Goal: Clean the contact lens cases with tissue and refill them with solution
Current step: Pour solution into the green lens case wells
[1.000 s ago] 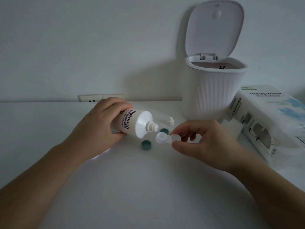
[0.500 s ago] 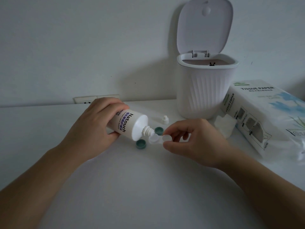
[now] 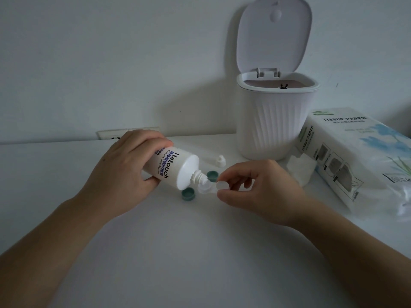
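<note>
Now | left hand (image 3: 120,172) tilts bottle (image 3: 171,168) | right hand (image 3: 255,192) pinches case (image 3: 211,187)

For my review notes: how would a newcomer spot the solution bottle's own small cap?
Start at the white ribbed bin with its lid up. On the table at its lower left stands a small bottle cap. Unlike the two flat green caps nearby, it is white and nozzle-shaped.

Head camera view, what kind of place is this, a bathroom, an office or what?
Probably a home desk or dresser top against a wall. A small lidded bin, a tissue paper pack and a wall socket sit around it; no sink shows.
</note>
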A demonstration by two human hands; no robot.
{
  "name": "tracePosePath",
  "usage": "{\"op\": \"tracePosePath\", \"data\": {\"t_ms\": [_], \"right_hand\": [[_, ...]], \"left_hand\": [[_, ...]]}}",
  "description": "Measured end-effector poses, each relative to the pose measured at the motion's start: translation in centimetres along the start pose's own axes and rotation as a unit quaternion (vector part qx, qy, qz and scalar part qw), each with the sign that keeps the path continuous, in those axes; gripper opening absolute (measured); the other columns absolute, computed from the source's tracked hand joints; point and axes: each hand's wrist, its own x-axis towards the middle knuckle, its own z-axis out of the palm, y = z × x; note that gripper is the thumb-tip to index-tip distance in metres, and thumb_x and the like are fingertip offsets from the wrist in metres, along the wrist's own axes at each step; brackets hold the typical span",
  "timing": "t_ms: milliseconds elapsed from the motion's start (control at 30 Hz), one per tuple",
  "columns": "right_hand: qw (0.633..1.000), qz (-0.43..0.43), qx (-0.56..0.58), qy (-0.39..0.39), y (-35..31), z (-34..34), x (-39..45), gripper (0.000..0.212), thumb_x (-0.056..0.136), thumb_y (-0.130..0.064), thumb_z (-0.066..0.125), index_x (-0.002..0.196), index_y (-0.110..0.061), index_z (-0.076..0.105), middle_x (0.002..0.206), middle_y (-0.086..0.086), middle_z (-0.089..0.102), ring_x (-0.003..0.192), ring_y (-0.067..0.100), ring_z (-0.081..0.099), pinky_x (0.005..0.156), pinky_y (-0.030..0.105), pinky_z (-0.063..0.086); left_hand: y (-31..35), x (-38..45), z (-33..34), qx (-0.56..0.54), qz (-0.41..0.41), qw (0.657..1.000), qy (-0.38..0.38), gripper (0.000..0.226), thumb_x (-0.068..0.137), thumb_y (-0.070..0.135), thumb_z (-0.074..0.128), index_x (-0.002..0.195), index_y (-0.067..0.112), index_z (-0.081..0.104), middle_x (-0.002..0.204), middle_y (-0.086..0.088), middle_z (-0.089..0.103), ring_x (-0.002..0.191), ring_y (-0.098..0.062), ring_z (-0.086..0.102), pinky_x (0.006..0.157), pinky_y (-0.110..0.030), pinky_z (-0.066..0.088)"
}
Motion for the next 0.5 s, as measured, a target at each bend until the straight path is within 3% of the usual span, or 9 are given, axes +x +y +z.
{"op": "tracePosePath", "data": {"t_ms": [167,500], "right_hand": [[1.000,0.002,0.001,-0.001,0.11,0.04,-0.02,0.007,0.078,-0.026,0.080,0.085,-0.024,0.078,0.076,-0.010,0.073,0.067,0.002,0.064,0.065,0.006,0.044],[1.000,0.003,-0.004,-0.003,-0.01,0.05,0.02,0.006,0.078,-0.025,0.081,0.084,-0.023,0.077,0.076,-0.011,0.072,0.065,-0.001,0.061,0.064,0.005,0.043]], "left_hand": [[0.03,-0.03,-0.03,0.011,-0.002,1.000,0.008,0.064,0.063,-0.001,0.084,0.122,0.011,0.066,0.125,-0.004,0.061,0.116,-0.026,0.055,0.097,-0.035,0.045],[-0.13,-0.02,0.01,0.014,0.010,1.000,0.010,0.063,0.063,-0.003,0.084,0.121,0.010,0.066,0.124,-0.004,0.061,0.114,-0.028,0.056,0.097,-0.038,0.045]]}}
